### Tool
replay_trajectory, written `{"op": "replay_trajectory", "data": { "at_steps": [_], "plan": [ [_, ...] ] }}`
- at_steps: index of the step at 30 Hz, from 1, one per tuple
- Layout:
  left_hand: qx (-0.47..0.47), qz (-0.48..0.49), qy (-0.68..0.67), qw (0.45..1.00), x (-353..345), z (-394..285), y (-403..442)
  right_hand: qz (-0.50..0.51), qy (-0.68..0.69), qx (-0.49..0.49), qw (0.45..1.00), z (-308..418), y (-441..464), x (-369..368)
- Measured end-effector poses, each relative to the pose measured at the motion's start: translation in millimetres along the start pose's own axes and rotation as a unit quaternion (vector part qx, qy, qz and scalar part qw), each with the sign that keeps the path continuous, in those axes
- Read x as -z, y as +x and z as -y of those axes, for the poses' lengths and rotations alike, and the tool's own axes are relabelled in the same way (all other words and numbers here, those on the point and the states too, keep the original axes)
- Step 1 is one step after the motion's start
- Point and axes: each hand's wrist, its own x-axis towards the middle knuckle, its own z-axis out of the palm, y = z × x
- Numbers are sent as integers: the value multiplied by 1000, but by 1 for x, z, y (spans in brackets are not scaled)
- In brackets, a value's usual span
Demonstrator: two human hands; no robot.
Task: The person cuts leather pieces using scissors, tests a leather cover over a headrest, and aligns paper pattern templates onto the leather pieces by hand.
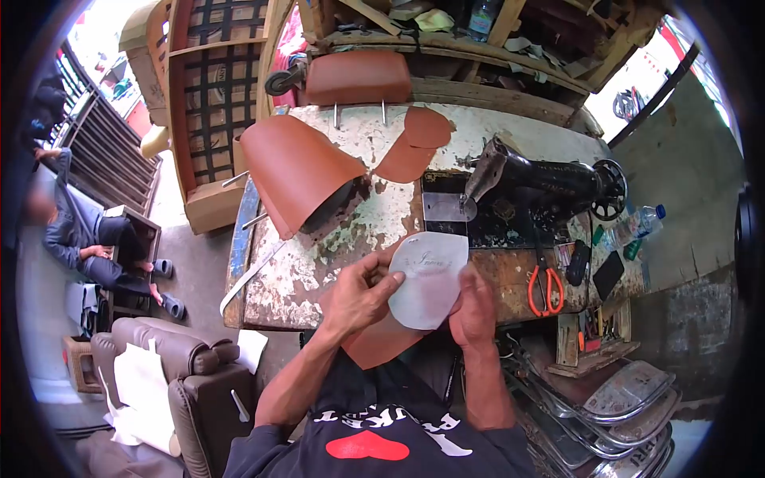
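A pale oval piece (429,291) with faint writing is held up over the table's front edge. My left hand (366,291) pinches its left side, thumb on top, together with brown material behind it. On its right edge my right hand (473,307) is closed, slightly blurred. A larger brown leather-like piece (378,341) hangs below the oval, over my lap. Beyond my hands stands a black sewing machine (542,183), its needle area just behind the oval. A big curved brown cover (299,171) lies at the left of the table.
Orange-handled scissors (545,291), a plastic bottle (633,227) and a dark pouch (578,263) lie right on the worn table (319,275). Brown cut pieces (410,155) lie at the back. Another person (100,235) sits far left. Metal frames (629,390) are stacked lower right.
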Motion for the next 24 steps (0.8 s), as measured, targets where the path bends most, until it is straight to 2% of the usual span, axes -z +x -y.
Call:
{"op": "replay_trajectory", "data": {
  "at_steps": [1,2,6,8,10,12,16,18,20,21,23,24],
  "plan": [
    [-2,-13,58,998,7,0,0,23,-89,13,996,-3,3,8],
    [-2,-16,59,998,11,-2,-1,45,-177,27,983,-4,6,14],
    [-38,-55,55,996,24,-5,-1,67,-183,-18,981,3,6,11],
    [-46,-70,98,992,25,-12,1,64,-189,-10,980,3,4,2],
    [-69,-82,79,991,19,-16,8,57,-196,-1,979,5,2,2],
    [-103,-95,71,988,19,-16,18,66,-226,-63,970,7,-3,8],
    [-77,-44,98,991,13,-40,18,69,-218,-46,972,4,-13,6],
    [-87,-40,108,990,13,-40,19,40,-220,-43,974,2,-13,13],
    [-41,-54,166,984,16,-38,16,30,-231,-36,972,8,-15,15],
    [-64,-58,170,982,17,-33,15,19,-240,-32,970,11,-15,18],
    [-90,-90,207,970,20,-19,15,-32,-276,135,951,18,-2,32],
    [-114,-121,240,956,21,-15,12,-109,-300,142,937,33,1,38]
  ]
}}
